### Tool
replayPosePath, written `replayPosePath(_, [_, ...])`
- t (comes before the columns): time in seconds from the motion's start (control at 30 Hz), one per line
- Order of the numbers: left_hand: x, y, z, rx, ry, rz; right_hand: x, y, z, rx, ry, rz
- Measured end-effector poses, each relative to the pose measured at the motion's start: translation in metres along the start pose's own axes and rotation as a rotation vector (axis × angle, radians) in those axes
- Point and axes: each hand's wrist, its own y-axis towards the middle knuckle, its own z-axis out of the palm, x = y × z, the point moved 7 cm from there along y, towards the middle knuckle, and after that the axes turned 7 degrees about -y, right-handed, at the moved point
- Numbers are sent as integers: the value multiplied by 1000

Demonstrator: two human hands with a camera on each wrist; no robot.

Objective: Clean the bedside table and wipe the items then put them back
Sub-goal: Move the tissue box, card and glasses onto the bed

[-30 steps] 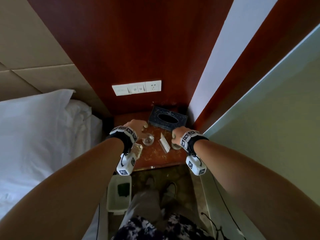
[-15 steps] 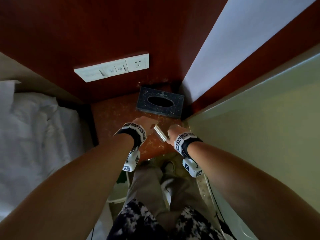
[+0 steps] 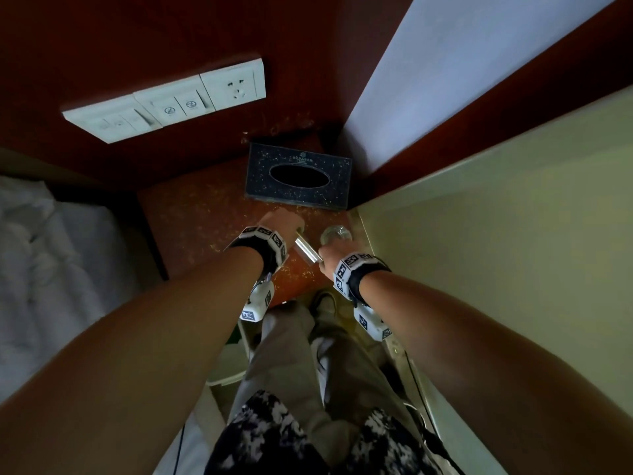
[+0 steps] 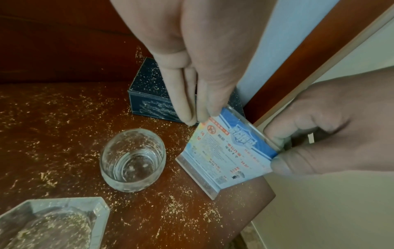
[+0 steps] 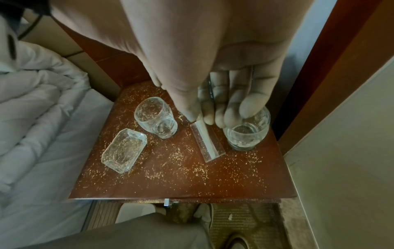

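Between the two hands, the acrylic sign stand (image 4: 226,156) sits near the right front of the bedside table (image 5: 181,182), its foot on the wood and its printed blue-and-white card leaning back. The right hand (image 4: 332,128) pinches its upper right edge between thumb and curled fingers; the left hand (image 4: 192,55) has straight fingers at the upper left corner, touching it but not visibly clamped round it.

The stand looks light, rigid and slick: a clear plate bent into an L, with hard edges and a thin foot. I judge the upper edge, where the right hand already has it, the best hold, since the smooth faces would slip and smear under a flat palm. It may scratch or crack if knocked against glass.

Just left of the grip stands a clear drinking glass (image 5: 156,118), thick-based and dusted with pale crumbs. Just right of it, partly under the right fingers, is a second glass (image 5: 247,136). Both look heavy for their size, brittle and easy to tip. Further left lies an octagonal glass ashtray (image 5: 124,152), chunky and faceted. Beyond the grip a dark speckled tissue box (image 3: 298,176) sits against the wall. Yellowish grit is scattered over the glossy red-brown top.
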Motion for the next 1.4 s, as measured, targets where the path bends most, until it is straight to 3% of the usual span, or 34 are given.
replayPosePath(0.2, [-14, -5, -30, -13, -14, 26, -11, -22, -28, -97, -10, 8])
replayPosePath(0.47, [-56, -62, -124, -145, 21, 53, -32, -95, -116, -234, -41, -17])
replayPosePath(0.7, [-96, -138, -207, -334, 122, 16, -49, -176, -200, -422, -152, -91])
replayPosePath(0.9, [-125, -231, -244, -489, 176, -114, -51, -244, -254, -576, -169, -221])
replayPosePath(1.1, [-116, -329, -244, -623, 75, -251, -7, -299, -282, -656, -259, -389])
replayPosePath(1.4, [-67, -478, -209, -773, 53, -518, 115, -375, -287, -786, -375, -615])
